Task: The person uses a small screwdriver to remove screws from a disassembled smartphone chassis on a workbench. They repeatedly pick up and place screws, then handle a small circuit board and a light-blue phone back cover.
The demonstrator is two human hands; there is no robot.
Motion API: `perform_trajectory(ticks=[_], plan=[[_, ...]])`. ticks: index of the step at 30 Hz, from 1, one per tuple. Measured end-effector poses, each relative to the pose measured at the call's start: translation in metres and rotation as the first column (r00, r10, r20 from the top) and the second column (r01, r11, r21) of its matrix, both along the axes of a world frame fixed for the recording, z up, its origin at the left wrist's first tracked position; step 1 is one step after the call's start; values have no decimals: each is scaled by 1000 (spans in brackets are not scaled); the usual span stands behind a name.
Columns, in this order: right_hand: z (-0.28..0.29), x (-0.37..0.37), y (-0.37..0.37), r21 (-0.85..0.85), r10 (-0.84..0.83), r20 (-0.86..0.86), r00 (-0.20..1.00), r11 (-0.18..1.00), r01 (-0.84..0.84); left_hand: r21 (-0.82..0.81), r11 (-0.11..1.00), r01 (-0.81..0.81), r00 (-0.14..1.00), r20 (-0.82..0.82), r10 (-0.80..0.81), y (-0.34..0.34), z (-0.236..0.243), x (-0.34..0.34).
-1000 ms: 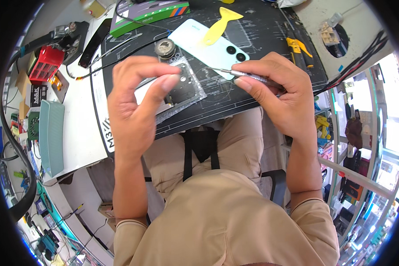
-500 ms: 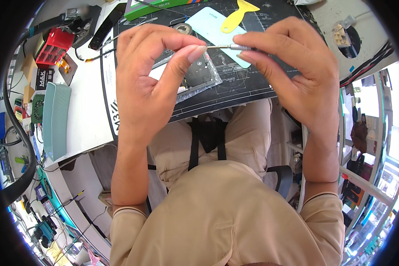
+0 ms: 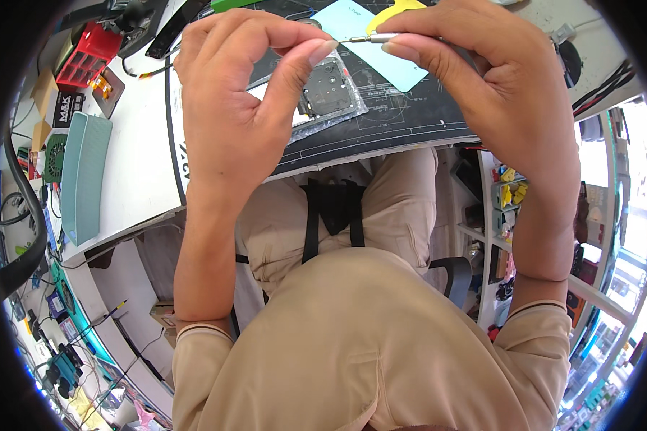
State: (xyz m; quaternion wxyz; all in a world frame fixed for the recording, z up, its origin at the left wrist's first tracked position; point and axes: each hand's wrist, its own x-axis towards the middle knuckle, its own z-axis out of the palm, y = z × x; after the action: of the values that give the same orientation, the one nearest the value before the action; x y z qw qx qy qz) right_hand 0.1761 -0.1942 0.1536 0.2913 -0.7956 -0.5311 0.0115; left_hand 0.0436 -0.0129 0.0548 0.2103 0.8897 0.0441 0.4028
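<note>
Higher in view than half a second ago, over the bench (image 3: pixel 140 161), are the left hand (image 3: pixel 244 108) and right hand (image 3: pixel 499 79). Past the dark device frame (image 3: pixel 331 90), the right grip holds a slim silver tool (image 3: pixel 375 38); the left pinches what looks like its thin end. Steady wrists keep it aligned.
</note>
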Motion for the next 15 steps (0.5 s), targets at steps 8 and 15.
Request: perform_trajectory(ticks=[8,15], plan=[[-23,28,5,-37,280,385,879,957,-289,62,996,61,997,-52,-58,6,-13,-1],[14,16,31,-542,609,487,626,773,-330,60,997,47,958,-285,-28,6,-24,9]])
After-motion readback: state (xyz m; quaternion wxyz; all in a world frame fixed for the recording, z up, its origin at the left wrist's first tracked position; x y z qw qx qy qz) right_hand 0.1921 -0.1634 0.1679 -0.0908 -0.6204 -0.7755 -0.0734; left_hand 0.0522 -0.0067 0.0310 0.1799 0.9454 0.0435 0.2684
